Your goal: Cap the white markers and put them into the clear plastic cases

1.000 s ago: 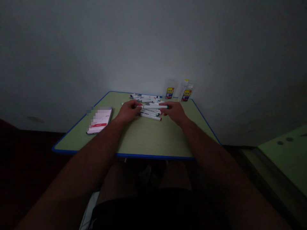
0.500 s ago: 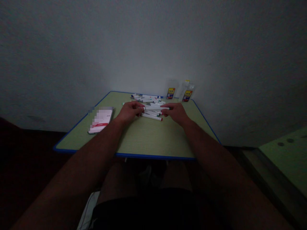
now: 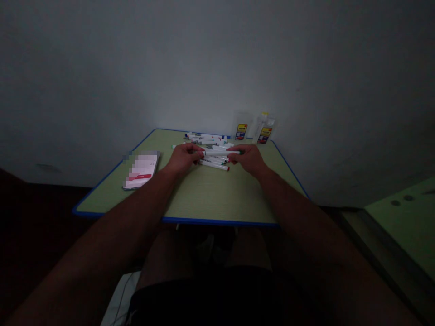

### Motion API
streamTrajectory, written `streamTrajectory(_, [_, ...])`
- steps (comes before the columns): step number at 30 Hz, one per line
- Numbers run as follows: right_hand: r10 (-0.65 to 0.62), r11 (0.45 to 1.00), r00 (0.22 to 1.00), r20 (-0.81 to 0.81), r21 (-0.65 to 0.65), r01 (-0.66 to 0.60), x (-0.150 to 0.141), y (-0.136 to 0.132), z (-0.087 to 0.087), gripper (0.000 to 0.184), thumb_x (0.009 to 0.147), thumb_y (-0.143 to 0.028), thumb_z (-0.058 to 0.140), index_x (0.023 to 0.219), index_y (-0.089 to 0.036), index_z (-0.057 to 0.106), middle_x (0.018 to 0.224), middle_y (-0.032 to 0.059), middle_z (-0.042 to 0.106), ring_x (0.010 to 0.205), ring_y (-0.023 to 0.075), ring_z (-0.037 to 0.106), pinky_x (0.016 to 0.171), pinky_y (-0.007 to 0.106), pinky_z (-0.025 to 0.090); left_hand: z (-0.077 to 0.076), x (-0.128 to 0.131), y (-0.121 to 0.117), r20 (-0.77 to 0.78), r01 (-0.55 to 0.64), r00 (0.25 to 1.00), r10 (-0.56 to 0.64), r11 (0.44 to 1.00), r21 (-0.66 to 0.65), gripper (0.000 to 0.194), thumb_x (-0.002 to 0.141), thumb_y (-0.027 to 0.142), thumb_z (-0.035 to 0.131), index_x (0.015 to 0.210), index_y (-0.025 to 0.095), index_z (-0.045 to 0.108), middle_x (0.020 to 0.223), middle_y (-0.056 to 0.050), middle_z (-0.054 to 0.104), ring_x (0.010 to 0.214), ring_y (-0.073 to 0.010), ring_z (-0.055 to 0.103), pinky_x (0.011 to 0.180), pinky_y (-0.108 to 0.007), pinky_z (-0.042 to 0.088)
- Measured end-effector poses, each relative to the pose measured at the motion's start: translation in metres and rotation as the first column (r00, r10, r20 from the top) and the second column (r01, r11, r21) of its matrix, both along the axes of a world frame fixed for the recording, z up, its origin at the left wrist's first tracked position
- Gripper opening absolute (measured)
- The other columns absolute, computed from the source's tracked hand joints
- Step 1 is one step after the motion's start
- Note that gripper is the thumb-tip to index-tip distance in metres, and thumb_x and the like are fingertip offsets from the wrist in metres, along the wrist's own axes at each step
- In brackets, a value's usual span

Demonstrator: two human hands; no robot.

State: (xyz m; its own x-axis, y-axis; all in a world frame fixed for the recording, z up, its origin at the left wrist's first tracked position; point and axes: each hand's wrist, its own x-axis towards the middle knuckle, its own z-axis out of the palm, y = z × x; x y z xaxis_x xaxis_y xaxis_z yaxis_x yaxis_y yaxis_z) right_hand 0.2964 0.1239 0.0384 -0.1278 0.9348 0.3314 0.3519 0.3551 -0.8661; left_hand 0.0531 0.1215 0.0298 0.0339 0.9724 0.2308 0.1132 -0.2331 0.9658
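Observation:
A white marker (image 3: 221,153) is held level between my two hands, over a loose pile of others. My left hand (image 3: 185,157) pinches its left end, and my right hand (image 3: 247,158) grips its right end, where a dark tip shows at the fingers. Below it lies a white marker with a red end (image 3: 217,166), resting on the table. More white markers (image 3: 205,136) with coloured ends are heaped behind my hands. My fingers partly hide the pile.
The pale green table (image 3: 217,199) has a blue edge and stands against a grey wall. On its left lies a phone (image 3: 142,171) with a lit screen. Clear plastic cases with yellow-and-blue labels, one left (image 3: 241,131) and one right (image 3: 264,134), stand at the back right.
Both hands keep the marker in nearly the same place. At its right end the tip looks slightly different under my right fingers. The view has shifted a little.

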Motion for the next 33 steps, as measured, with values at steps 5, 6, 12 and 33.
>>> streamTrajectory(5, [0.007,1.0,0.999,-0.046,-0.008,-0.008,-0.001,-0.001,0.001,0.024,0.071,-0.019,0.077,0.093,-0.014,0.081,0.062,0.0012,0.071,0.053,0.0101,0.062,0.054,0.022,0.051,-0.002,0.001,0.001,0.018,-0.008,1.0,0.007,1.0,0.006,0.006,0.069,0.015,0.074,0.074,0.016,0.071,0.057,-0.001,0.06,0.052,-0.0114,0.05,0.054,-0.029,0.042])
streamTrajectory(6, [0.009,1.0,0.999,-0.048,-0.006,-0.009,-0.001,-0.001,0.002,0.023,0.071,-0.019,0.077,0.093,-0.014,0.081,0.062,0.0012,0.071,0.052,0.01,0.061,0.054,0.022,0.051,-0.003,0.001,0.001,0.023,-0.006,1.0,0.006,1.0,0.009,0.005,0.069,0.015,0.074,0.074,0.016,0.071,0.056,-0.001,0.059,0.051,-0.0111,0.049,0.053,-0.029,0.041])
streamTrajectory(12, [0.018,1.0,0.999,-0.045,0.003,-0.018,-0.002,-0.003,0.003,0.023,0.072,-0.019,0.077,0.094,-0.014,0.081,0.062,0.0022,0.071,0.053,0.0108,0.062,0.054,0.023,0.052,-0.002,0.004,0.0,0.055,0.0,0.999,-0.001,1.0,0.017,0.006,0.067,0.015,0.073,0.072,0.015,0.07,0.055,0.0,0.059,0.049,-0.0097,0.048,0.051,-0.027,0.039])
streamTrajectory(33, [-0.159,0.955,0.969,0.19,0.279,0.102,0.001,0.009,-0.009,0.024,0.07,-0.019,0.081,0.093,-0.021,0.082,0.09,0.0041,0.076,0.071,0.0139,0.062,0.072,0.03,0.051,-0.005,0.004,0.005,0.302,0.102,0.948,-0.098,0.995,0.003,0.031,0.058,0.007,0.08,0.088,0.015,0.073,0.075,-0.001,0.07,0.062,-0.0118,0.059,0.058,-0.026,0.049])
